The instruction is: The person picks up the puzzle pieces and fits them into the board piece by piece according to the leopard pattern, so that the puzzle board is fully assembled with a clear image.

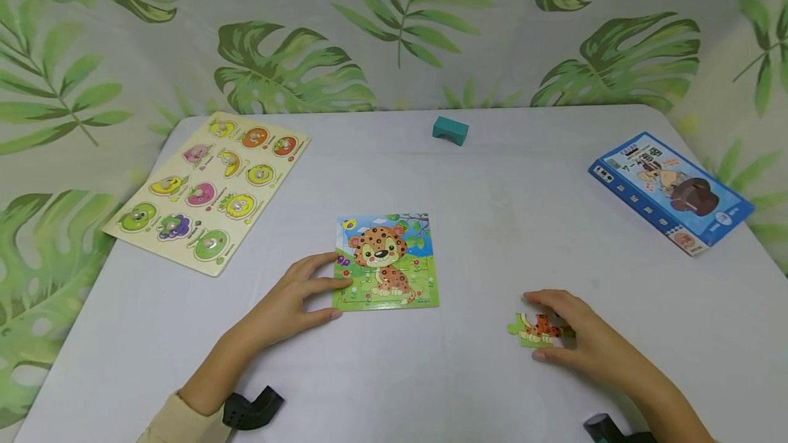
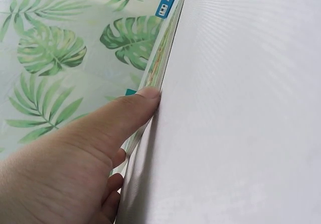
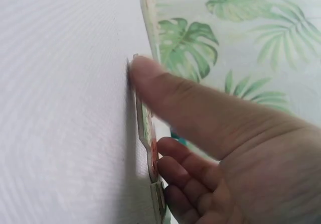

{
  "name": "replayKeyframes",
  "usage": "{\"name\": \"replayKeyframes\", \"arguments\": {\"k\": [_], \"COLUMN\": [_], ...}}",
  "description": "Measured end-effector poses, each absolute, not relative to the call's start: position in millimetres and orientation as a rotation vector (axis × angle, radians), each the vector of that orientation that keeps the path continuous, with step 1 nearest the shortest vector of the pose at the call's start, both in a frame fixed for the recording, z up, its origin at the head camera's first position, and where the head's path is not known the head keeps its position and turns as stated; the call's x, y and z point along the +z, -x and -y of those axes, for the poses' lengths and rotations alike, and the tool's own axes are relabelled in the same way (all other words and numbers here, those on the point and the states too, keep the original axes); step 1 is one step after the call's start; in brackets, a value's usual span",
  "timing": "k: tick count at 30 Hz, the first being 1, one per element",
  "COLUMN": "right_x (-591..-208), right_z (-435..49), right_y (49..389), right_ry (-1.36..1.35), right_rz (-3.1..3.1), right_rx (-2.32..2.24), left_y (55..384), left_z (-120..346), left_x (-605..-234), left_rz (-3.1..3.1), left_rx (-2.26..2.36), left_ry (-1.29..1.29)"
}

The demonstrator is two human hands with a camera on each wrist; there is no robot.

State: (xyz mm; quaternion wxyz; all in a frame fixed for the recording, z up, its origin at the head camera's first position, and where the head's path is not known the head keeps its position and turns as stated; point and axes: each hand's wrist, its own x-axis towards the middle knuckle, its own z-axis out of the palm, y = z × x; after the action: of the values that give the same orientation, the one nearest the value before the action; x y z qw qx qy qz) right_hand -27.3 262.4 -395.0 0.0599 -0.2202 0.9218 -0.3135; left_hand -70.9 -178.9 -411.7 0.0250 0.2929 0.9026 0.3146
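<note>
A square picture puzzle (image 1: pixel 386 265) with a spotted leopard cub lies in the middle of the white table. My left hand (image 1: pixel 295 296) is at its left side, two fingertips over the edge and the thumb by the near left corner. In the left wrist view, the thumb (image 2: pixel 120 116) lies at the thin edge of the board. To the right are loose puzzle pieces (image 1: pixel 537 331) with leopard spots and green. My right hand (image 1: pixel 585 333) spreads round them, index finger beyond and thumb on the near side. Its palm side hides their right end.
A wooden fruit peg board (image 1: pixel 237 176) lies at the left. A teal arched block (image 1: pixel 451 130) stands at the back. At the right is a blue box (image 1: pixel 674 190) with a brown hat picture. Leaf-print cloth hangs behind the table.
</note>
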Motion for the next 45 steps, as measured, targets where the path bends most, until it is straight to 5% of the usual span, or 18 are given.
{"name": "replayKeyframes", "arguments": {"k": [28, 45], "right_x": [-388, -349], "right_z": [-249, -154], "right_y": [28, 60], "right_ry": [0.813, 1.067], "right_rz": [-2.877, -2.637], "right_rx": [-0.875, -1.325], "left_y": [70, 70], "left_z": [178, 178], "left_x": [-411, -409], "left_rz": [-2.796, -2.797], "left_rx": [0.984, 0.962], "left_ry": [-0.91, -0.897]}}
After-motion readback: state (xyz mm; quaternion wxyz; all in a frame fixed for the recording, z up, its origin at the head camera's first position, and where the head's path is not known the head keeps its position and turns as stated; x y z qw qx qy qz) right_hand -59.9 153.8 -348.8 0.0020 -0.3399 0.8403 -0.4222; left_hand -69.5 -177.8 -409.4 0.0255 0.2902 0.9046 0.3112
